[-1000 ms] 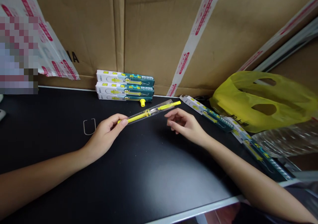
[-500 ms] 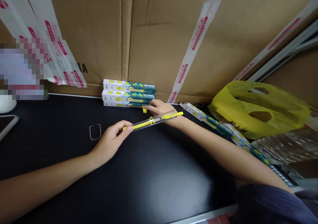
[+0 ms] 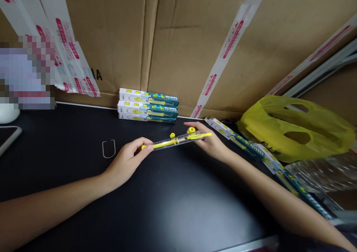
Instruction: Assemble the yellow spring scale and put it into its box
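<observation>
There is one clear tube, one left hand and one right hand at it, two yellow pieces behind it, three stacked boxes farther behind, two other boxes and one yellow bag right of it, one wire left of it

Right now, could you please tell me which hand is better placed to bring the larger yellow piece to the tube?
Probably the right hand: it holds the larger yellow piece near one end of the tube; the left hand grips the other.
</observation>
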Demonstrator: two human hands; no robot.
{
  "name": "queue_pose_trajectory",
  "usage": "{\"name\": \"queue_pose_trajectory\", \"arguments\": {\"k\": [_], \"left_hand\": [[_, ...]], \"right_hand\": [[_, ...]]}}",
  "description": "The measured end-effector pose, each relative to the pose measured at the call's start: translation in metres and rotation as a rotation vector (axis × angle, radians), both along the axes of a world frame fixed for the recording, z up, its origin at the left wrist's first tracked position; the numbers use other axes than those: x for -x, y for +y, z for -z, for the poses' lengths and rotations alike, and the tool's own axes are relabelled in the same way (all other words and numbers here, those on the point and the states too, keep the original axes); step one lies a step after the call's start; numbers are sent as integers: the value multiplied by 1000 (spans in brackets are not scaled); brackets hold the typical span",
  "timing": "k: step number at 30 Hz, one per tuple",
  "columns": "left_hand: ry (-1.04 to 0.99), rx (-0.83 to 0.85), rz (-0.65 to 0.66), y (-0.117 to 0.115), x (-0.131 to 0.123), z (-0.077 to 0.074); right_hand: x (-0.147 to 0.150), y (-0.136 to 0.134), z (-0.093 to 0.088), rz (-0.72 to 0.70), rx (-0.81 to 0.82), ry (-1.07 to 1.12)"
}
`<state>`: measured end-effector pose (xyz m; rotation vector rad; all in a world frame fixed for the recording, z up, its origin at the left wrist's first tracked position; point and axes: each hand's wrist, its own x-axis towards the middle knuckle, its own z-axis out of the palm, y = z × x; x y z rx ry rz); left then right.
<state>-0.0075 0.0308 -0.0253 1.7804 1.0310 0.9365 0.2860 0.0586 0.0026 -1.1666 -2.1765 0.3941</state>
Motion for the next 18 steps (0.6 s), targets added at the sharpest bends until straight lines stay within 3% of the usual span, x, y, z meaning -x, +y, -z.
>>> {"name": "queue_pose_trajectory", "arguments": {"k": [3,6,12,18], "left_hand": [[23,-13,-13,0,0,0],[37,-9,-32,0,0,-1],[51,-6,-65,0,-2,-3],[126,-35,-42,0,-2,-4]], "right_hand": [[-16,-34,2,47,183,334],[-23,-47,-3,60,203,514],[-24,-46,-16,59,112,562],[-26,-52,-12,22,64,491]]}}
